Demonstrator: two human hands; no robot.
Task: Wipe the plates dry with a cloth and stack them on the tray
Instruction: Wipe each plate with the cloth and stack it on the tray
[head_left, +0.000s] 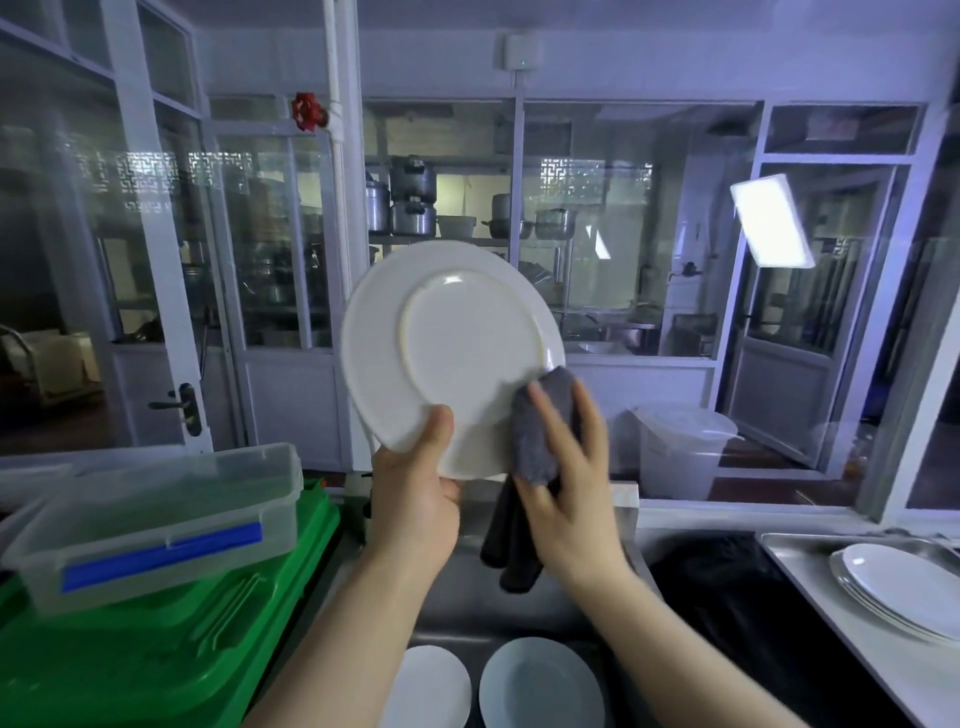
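A white plate (457, 343) is held upright at chest height, its underside facing me. My left hand (415, 493) grips its lower rim, thumb on the near face. My right hand (566, 478) presses a grey cloth (540, 426) against the plate's lower right edge; the cloth's dark tail hangs down below the hand. On the right, a steel tray (800, 566) carries a small stack of white plates (898, 592). Two more white plates (540, 686) lie in the steel sink below my arms.
A clear plastic box with a blue clip (156, 525) rests on a green bin lid (171, 639) at the left. A black bag (727, 587) sits between sink and tray. Glass partitions and a white bucket (680, 447) stand behind the counter.
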